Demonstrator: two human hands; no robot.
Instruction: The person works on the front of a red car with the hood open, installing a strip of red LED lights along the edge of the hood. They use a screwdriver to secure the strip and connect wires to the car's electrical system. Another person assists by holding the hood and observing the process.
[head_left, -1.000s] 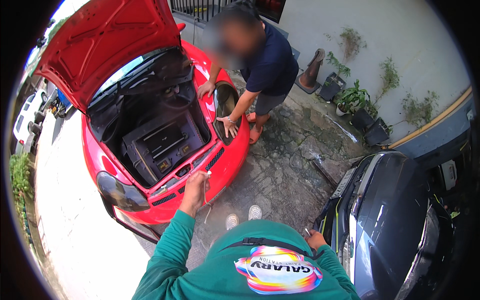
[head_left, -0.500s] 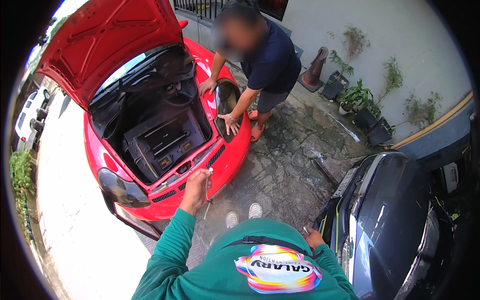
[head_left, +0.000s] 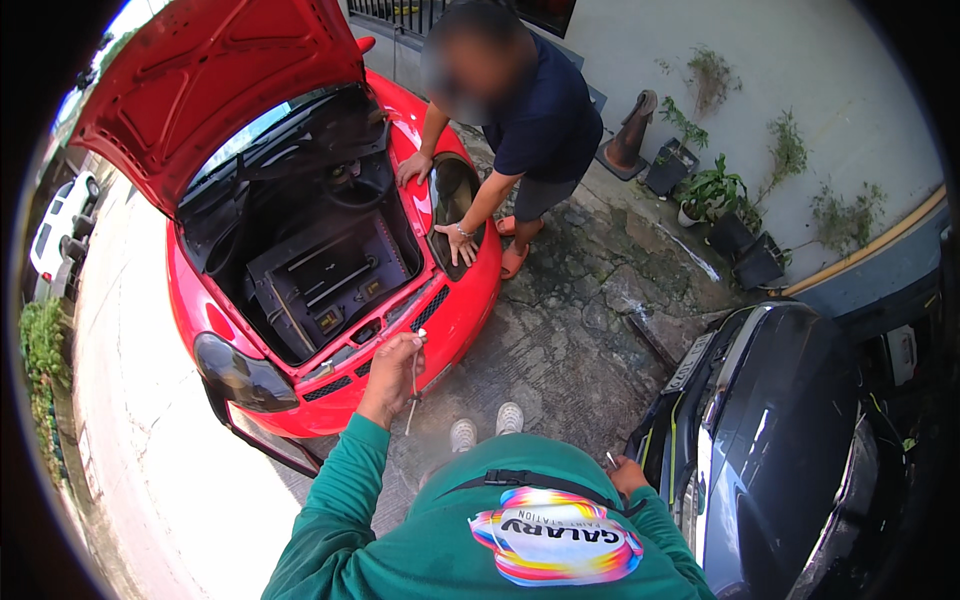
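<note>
My left hand is raised in front of the red car, its fingers closed on a thin whitish cord. A small white end pokes out above the fingertips, and the rest dangles below with a knot-like lump partway down. Low at my right side, my right hand is closed on a small white stick-like thing; its kind is too small to make out. The car's red lid stands raised over an open black compartment. Neither hand touches the car.
A person in a dark shirt leans with both hands on the car by its headlight. A dark vehicle stands close on my right. Potted plants and a traffic cone line the wall. Rough concrete lies ahead.
My left hand has barely shifted, and the hanging cord has swung slightly. My right hand and the other person stay in place.
</note>
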